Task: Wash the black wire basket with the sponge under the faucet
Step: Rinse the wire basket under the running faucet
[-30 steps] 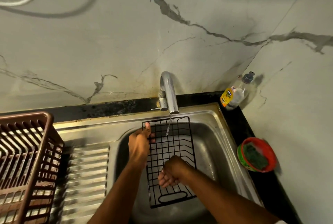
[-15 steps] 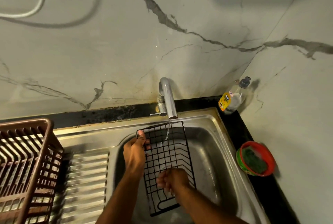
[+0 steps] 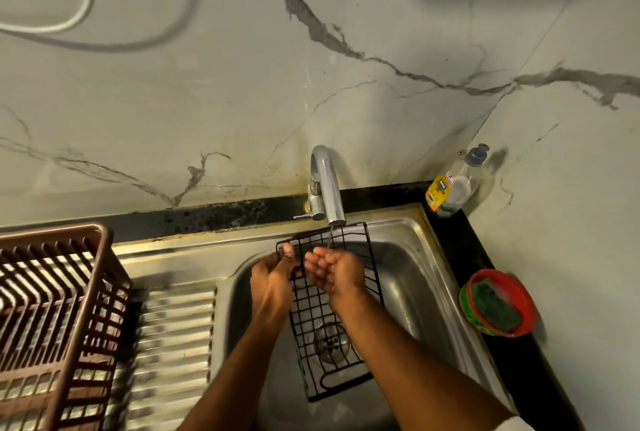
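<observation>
The black wire basket [image 3: 323, 330] stands tilted in the steel sink [image 3: 412, 274], its top edge just under the chrome faucet [image 3: 327, 184]. A thin stream of water runs from the spout onto it. My left hand [image 3: 273, 278] grips the basket's upper left edge, thumb over the wire. My right hand [image 3: 334, 271] lies on the upper part of the grid under the stream, fingers slightly apart, palm up, with nothing seen in it. A green sponge [image 3: 495, 304] rests in a red bowl [image 3: 519, 292] on the counter at the right.
A brown plastic dish rack [image 3: 52, 309] stands on the ribbed drainboard [image 3: 173, 337] at the left. A dish soap bottle [image 3: 452, 184] stands in the back right corner on the black counter. The sink drain [image 3: 330, 340] shows through the basket's wires.
My right hand moved from the basket's lower middle up to its top, under the water stream, and its fingers spread. The left hand kept its grip on the upper left edge.
</observation>
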The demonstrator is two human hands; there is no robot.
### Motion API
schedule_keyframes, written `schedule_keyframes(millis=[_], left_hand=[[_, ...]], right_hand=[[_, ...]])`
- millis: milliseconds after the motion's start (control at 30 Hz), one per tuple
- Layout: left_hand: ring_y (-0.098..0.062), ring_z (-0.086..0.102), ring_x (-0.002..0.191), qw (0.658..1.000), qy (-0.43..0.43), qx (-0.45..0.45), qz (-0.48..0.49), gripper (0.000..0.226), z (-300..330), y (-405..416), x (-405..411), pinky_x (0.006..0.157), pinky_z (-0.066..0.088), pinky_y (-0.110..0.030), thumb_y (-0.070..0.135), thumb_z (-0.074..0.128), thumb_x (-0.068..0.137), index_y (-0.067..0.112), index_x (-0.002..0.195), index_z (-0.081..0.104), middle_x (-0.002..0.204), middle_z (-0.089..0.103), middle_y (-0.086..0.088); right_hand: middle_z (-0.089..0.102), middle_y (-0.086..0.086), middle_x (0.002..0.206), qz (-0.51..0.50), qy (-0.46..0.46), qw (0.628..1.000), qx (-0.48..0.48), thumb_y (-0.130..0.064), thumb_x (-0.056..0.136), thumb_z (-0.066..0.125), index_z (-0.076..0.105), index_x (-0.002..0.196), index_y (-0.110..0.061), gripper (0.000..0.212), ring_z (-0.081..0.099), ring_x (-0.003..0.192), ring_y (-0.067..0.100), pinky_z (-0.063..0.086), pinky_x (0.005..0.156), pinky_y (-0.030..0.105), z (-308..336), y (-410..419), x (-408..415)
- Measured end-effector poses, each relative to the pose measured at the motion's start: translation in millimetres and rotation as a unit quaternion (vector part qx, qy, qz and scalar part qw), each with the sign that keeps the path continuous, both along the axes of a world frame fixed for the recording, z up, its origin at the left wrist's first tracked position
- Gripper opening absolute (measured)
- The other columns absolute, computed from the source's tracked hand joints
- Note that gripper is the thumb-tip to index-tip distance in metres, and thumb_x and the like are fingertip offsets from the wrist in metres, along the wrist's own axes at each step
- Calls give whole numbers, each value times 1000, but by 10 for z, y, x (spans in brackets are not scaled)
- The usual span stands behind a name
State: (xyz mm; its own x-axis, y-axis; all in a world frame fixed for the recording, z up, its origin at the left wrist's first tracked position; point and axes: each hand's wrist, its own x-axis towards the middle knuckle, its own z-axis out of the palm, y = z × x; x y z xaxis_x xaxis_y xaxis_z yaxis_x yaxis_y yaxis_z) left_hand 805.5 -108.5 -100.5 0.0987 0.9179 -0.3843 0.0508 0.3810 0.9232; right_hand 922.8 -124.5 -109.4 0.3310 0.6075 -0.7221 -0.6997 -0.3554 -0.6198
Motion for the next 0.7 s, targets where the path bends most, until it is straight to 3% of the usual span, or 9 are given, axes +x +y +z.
schedule_keyframes(millis=[67,133,233,333,433,533,633,700], left_hand=[[-27,75,95,1000,0,-28,-1,90,-97,-67,17,89,58,-60,97,54,60,20,101,76,95,80,-4],[-27,73,96,999,16,-43,1,68,-120,-92,51,90,58,-57,79,55,80,18,102,75,96,79,-5],[-31,74,95,998,24,-58,11,43,-167,-26,96,89,59,-54,54,56,98,15,100,74,95,78,-8],[-33,72,96,997,28,-65,14,36,-258,35,94,89,58,-59,49,54,101,19,101,73,97,77,-9],[-35,70,99,996,18,-85,16,40,-397,20,62,92,56,-61,49,50,103,15,104,71,100,75,-13],[-37,70,101,991,2,-131,32,46,-549,-9,22,93,55,-60,53,48,104,12,104,70,104,75,-17],[-34,70,101,983,1,-181,38,52,-687,-27,-45,83,55,-51,57,45,103,12,114,68,107,74,-15],[-34,70,101,978,6,-207,29,56,-789,-34,-93,85,55,-51,61,44,102,13,118,66,108,75,-13]], right_hand=[[77,17,102,-82,48,993,71,-6,99,37,67,110,-1,33,76,93,27,58,88,40,-52,10,38],[75,18,108,-84,84,988,98,-7,100,39,66,115,0,31,75,97,28,58,84,36,-124,-77,48],[77,15,101,97,63,993,9,-3,92,48,70,111,-1,29,73,83,25,56,71,31,-280,-400,-71],[79,6,92,288,-55,945,-143,-7,93,46,73,102,-7,29,76,86,22,50,65,25,-401,-707,-151],[78,2,91,373,-194,879,-224,-19,98,51,72,90,-14,23,74,80,15,54,67,23,-520,-834,-123],[72,-3,97,452,-397,778,-180,-27,97,53,66,92,-23,14,69,87,14,58,78,30,-571,-935,-128],[65,-13,107,437,-505,740,-79,-26,96,58,63,112,-34,18,62,95,3,56,85,23,-463,-1120,-92],[62,-15,116,354,-602,715,-32,-21,91,65,61,119,-34,31,59,104,3,54,89,20,-416,-1241,31]])
